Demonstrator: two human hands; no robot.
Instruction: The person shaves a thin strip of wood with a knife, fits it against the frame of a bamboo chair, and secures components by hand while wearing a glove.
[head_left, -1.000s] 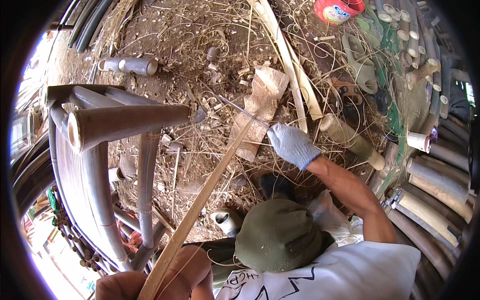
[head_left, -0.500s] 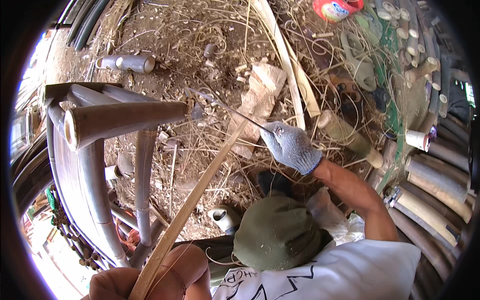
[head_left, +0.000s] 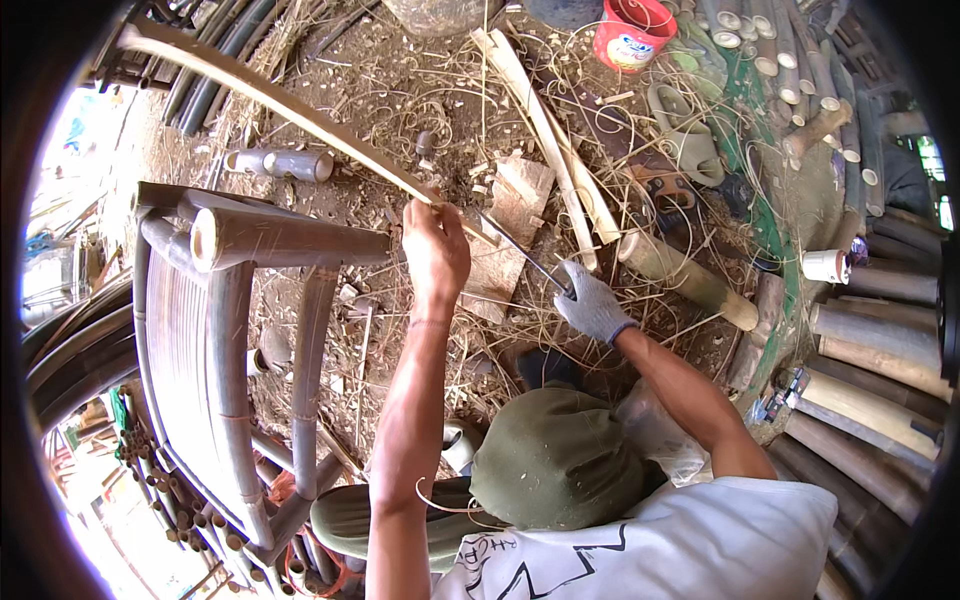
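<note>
My bare left hand (head_left: 436, 250) is closed round a long bamboo strip (head_left: 300, 118) near its lower end. The strip slants up to the far left, its short end sticking out past my fingers. In a grey knit glove, my right hand (head_left: 592, 302) grips a knife (head_left: 525, 252) with a thin dark blade. The blade points up and left, its tip close to the short end of the strip; I cannot tell whether they touch. Beneath lies a flat, rough wooden block (head_left: 490, 285) on the ground.
A bamboo frame (head_left: 300, 240) stands close on the left. Shavings cover the dirt floor. Farther off lie split bamboo pieces (head_left: 548, 135), a red bucket (head_left: 630, 35) and a sandal (head_left: 685, 135). Bamboo poles (head_left: 870, 335) line the right, with a white cup (head_left: 825, 266) near them.
My left hand has moved from the lower left up to the middle. The strip has swung round, its long end now at the far left. My right hand has shifted slightly right and nearer.
</note>
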